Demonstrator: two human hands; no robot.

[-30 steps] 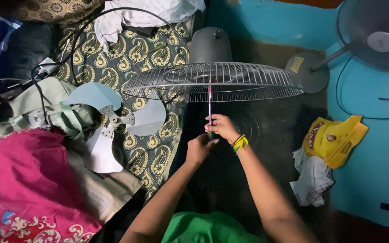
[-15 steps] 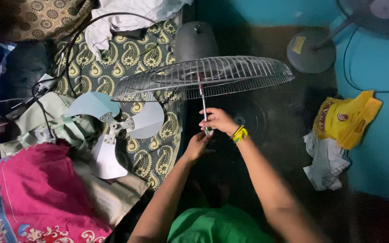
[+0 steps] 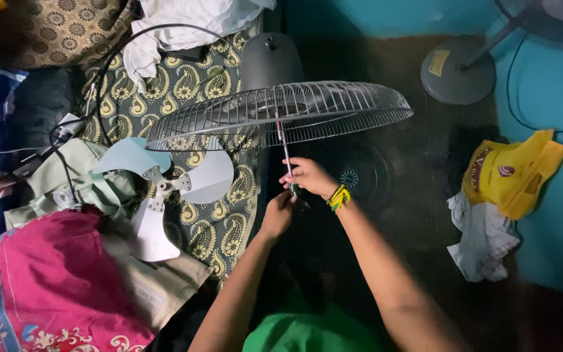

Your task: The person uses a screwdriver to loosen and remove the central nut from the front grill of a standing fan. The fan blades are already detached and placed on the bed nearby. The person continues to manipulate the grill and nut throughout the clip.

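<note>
Both hands close on one slim screwdriver [image 3: 287,156]: the right hand [image 3: 307,176] wraps its fingers around the lower shaft and green handle, while the left hand [image 3: 279,214] sits just beneath, fingertips pinched against the handle's end. Largest among the packaging is the yellow plastic bag [image 3: 516,171] at the right edge, crumpled on the teal floor [image 3: 555,248], with a red and white oval mark on its side, resting on a bunched white cloth [image 3: 483,238]. Smaller is a square yellow sticker [image 3: 438,62] on the round grey fan base [image 3: 457,73] near the top right. The wire fan guard [image 3: 281,112] is a shiny round metal grille seen almost edge on, tilted, with a dark grey motor housing [image 3: 270,60] behind it. The screwdriver's thin shaft rises from the right fist to touch the guard's lower rim near its centre, directly above both hands. A pale blue three-bladed fan blade [image 3: 161,186] lies left of them on the paisley cloth [image 3: 210,215]. A yellow and green band [image 3: 338,197] circles the right wrist.
</note>
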